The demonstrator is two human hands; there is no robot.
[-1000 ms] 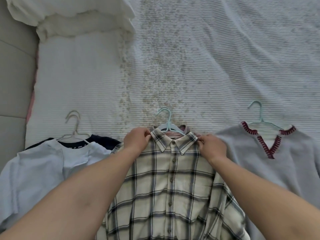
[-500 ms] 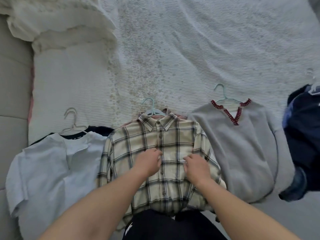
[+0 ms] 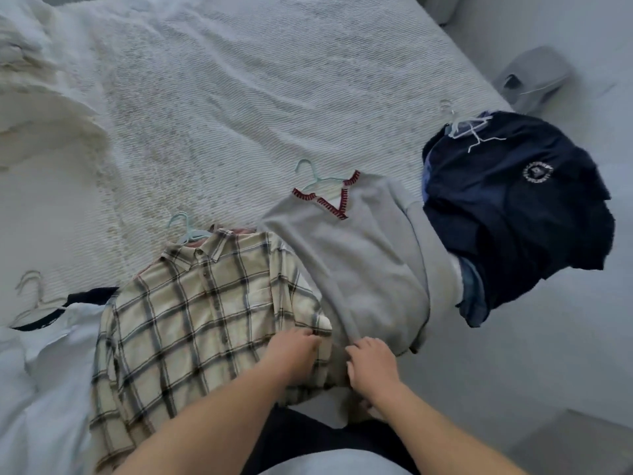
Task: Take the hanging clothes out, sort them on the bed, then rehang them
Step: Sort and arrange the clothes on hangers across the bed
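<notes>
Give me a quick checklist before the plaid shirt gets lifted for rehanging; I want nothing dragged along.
1. Plaid shirt on its teal hanger: ok.
2. Left hand on shirt's edge: ok.
3. Right hand off the grey sweater: not ok, it touches the hem.
4. Shirt clear of sweater: not ok, they overlap.
5. Firm grip by the fingers: cannot tell.
</notes>
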